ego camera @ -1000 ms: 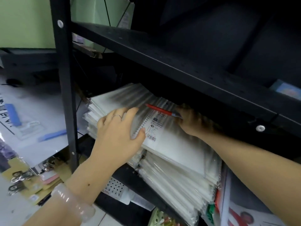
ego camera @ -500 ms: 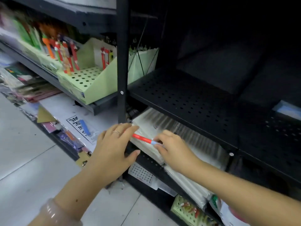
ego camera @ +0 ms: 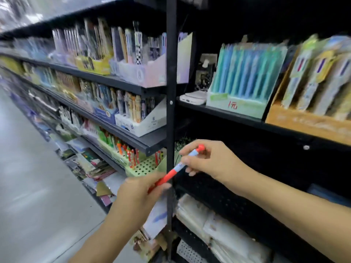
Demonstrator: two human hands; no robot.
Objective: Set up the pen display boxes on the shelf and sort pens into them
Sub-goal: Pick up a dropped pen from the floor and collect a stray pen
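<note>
Head view: left hand (ego camera: 140,188) pinches red pen (ego camera: 171,172) at its lower end, right hand (ego camera: 207,160) pinches its upper blue part. Pen tilted toward 1 o'clock, before black shelf post (ego camera: 171,88). Green perforated pen box (ego camera: 141,166) at 10 o'clock from pen.

A long run of black metal shelving (ego camera: 148,90) lines the right side of a shop aisle, its tiers carried by a black upright post (ego camera: 171,111). The shelf boards are perforated, with light-coloured bolts at the joints. A pale grey floor (ego camera: 28,186) with a dull sheen stretches along the left. The bays right of the post sit in deep shadow, while the far end of the aisle, too blurred to read, looks more brightly lit.
</note>
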